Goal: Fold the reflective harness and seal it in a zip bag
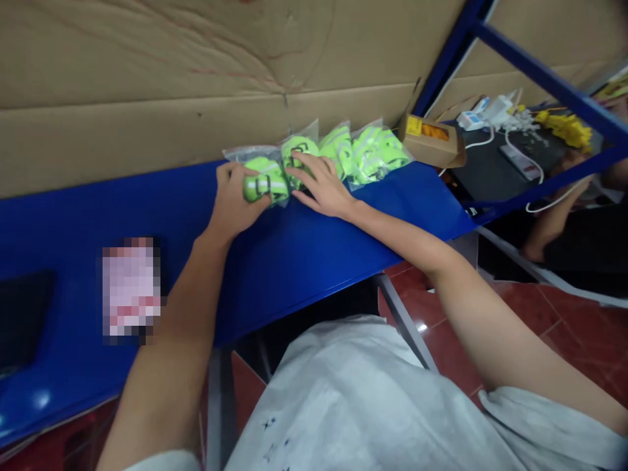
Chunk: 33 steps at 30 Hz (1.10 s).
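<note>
Green packets lined up at the counter's back edge

The bagged green packet (pixel 265 181) lies at the far edge of the blue counter (pixel 304 255). The left hand (pixel 235 199) has its fingers closed around it; the right hand (pixel 321 186) rests flat, fingers loose, on the neighbouring packet (pixel 297 154), with more packets (pixel 366 152) and a cardboard box (pixel 432 140) beyond

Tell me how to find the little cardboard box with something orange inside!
Look along the long blue table to its far right end. After the row of neon-green packets in clear plastic bags sits the small brown cardboard box; only it is brown, with a yellow label.
</note>
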### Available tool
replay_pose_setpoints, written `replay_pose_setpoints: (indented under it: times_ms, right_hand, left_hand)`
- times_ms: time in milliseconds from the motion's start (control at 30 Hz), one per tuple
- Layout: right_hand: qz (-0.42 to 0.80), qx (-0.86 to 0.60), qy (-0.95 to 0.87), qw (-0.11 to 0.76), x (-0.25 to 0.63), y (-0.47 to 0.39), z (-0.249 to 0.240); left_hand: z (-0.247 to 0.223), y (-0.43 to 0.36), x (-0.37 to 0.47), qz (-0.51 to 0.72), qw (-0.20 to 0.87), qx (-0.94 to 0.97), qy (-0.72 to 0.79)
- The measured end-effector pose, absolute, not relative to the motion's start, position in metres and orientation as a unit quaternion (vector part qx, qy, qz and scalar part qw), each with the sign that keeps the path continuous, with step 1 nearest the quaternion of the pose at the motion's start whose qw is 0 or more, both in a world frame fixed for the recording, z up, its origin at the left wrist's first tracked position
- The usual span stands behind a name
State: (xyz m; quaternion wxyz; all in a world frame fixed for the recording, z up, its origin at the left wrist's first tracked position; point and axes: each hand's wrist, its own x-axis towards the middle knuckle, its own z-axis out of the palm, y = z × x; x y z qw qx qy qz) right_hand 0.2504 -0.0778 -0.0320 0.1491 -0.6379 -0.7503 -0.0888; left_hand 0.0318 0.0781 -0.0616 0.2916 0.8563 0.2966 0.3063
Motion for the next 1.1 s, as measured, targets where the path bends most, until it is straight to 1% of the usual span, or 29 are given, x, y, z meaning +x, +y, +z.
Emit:
replay_pose_setpoints:
  times_ms: [67,133,200,267,333,400,433,500,633,667,733,800,900,1000,1100]
  right_hand:
    - [-0.104,-0.637,-0.749,0.149,0.25,-0.08,-0.032]
    - [-0.129,-0.623,-0.749,0.184,0.252,-0.078,-0.034]
    - [-0.15,-0.595,-0.747,0.256,0.255,-0.075,-0.037]
    - [-0.15,-0.558,-0.731,0.364,0.258,-0.073,-0.037]
    - [-0.124,-0.539,-0.693,0.462,0.259,-0.077,-0.033]
    - [-0.084,-0.555,-0.653,0.508,0.258,-0.086,-0.027]
    - [-0.047,-0.57,-0.638,0.515,0.257,-0.092,-0.025]
    - [-0.033,-0.575,-0.634,0.517,0.254,-0.102,-0.024]
    - [-0.01,-0.541,-0.648,0.536,0.245,-0.112,-0.033]
    - [0.003,-0.525,-0.659,0.539,0.243,-0.112,-0.036]
    - [0.017,-0.508,-0.67,0.541,0.24,-0.11,-0.04]
    - [0.012,-0.519,-0.658,0.545,0.241,-0.106,-0.042]
    - [-0.006,-0.554,-0.605,0.572,0.248,-0.099,-0.041]
    - [-0.021,-0.57,-0.553,0.608,0.253,-0.097,-0.035]
    - [-0.067,-0.553,-0.553,0.619,0.252,-0.1,-0.027]
  left_hand:
    - [-0.053,0.066,0.028,0.329,0.275,0.86,0.277]
    - [-0.042,0.047,0.022,0.379,0.225,0.869,0.225]
    - [-0.03,0.025,0.017,0.412,0.165,0.885,0.14]
    - [-0.021,0.005,0.017,0.437,0.117,0.889,0.072]
    - [-0.016,-0.01,0.02,0.417,0.118,0.9,0.042]
    - [-0.015,-0.018,0.024,0.359,0.156,0.918,0.062]
    - [-0.014,-0.019,0.024,0.33,0.173,0.924,0.086]
    - [-0.012,-0.02,0.023,0.316,0.162,0.924,0.14]
    - [-0.004,-0.015,0.016,0.371,0.035,0.889,0.267]
    - [-0.002,-0.015,0.015,0.355,0.022,0.884,0.304]
    - [-0.001,-0.016,0.016,0.292,0.033,0.887,0.355]
    - [-0.004,-0.021,0.02,0.26,0.066,0.898,0.348]
    - [-0.011,-0.035,0.027,0.282,0.099,0.921,0.252]
    - [-0.013,-0.051,0.033,0.285,0.059,0.944,0.155]
    - [-0.01,-0.057,0.035,0.285,0.033,0.945,0.158]
